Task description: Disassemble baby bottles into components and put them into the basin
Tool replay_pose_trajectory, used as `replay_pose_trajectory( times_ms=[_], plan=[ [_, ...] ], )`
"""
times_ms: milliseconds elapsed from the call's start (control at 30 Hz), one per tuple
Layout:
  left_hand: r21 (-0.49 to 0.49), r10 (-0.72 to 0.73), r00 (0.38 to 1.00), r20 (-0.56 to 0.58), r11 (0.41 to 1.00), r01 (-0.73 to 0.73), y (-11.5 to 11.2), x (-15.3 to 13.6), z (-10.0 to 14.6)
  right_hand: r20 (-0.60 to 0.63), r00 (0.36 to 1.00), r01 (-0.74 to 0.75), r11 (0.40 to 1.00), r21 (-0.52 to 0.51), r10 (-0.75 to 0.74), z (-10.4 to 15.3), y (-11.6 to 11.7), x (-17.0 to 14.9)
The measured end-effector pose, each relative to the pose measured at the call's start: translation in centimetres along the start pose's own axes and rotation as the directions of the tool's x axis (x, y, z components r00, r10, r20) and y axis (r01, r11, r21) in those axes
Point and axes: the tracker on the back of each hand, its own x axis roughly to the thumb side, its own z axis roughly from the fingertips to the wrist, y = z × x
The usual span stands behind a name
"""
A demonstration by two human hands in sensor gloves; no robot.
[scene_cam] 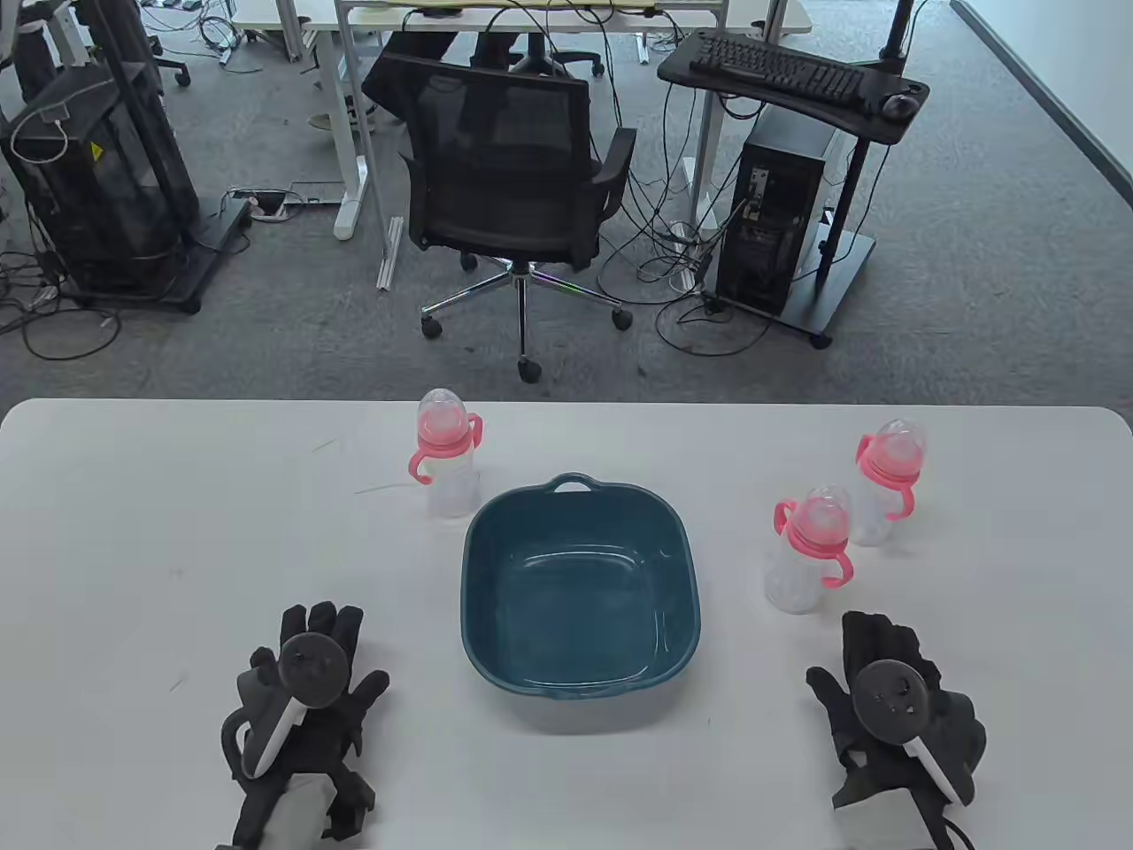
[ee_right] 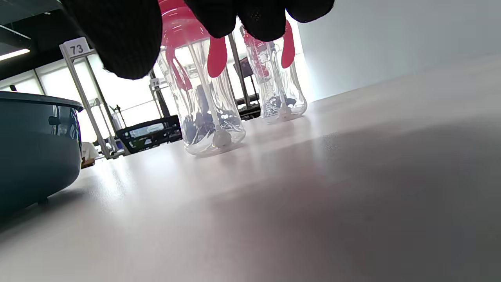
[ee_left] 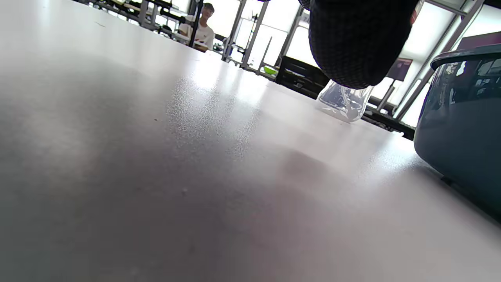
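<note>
Both my left hand [scene_cam: 305, 699] and right hand [scene_cam: 894, 699] lie flat, fingers spread and holding nothing; the nearest bottle [scene_cam: 807, 553] looks light, slick, tippy, so I'd grip its clear body and twist the pink collar.

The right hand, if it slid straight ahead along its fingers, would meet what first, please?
Most likely the nearer baby bottle, standing just beyond the right hand; the right wrist view shows it right ahead, though the exact gap is unclear.

Your table view is evenly and brightly lit and sharp, with only soft shadows under the basin [scene_cam: 575, 575]. In both wrist views the bright windows behind wash out to white and throw glare streaks across the table [ee_left: 219, 98]. The gloved fingertips [ee_right: 125, 43] at the top edge are dark, blurred silhouettes.
</note>
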Motion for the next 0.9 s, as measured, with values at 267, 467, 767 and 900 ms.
replay_pose_trajectory(
  times_ms=[267,467,767,900],
  plan=[
    [0.014,-0.006,1.000,0.010,1.000,0.006,0.1,0.2,0.2,0.001,1.000,0.004,1.000,0.004,-0.004,0.0,0.0,0.1],
    [0.014,-0.003,1.000,0.013,1.000,0.002,0.1,0.1,0.2,0.000,1.000,0.014,1.000,-0.003,-0.014,0.1,-0.1,0.1],
    [0.023,0.007,1.000,0.015,1.000,-0.008,0.3,0.2,0.2,-0.029,0.997,0.074,0.997,-0.011,-0.074,0.1,-0.9,0.0],
    [0.022,0.003,1.000,0.020,1.000,-0.003,0.3,0.3,0.2,-0.047,0.994,0.098,0.995,-0.027,-0.099,0.0,-1.3,-0.1]
  ],
)
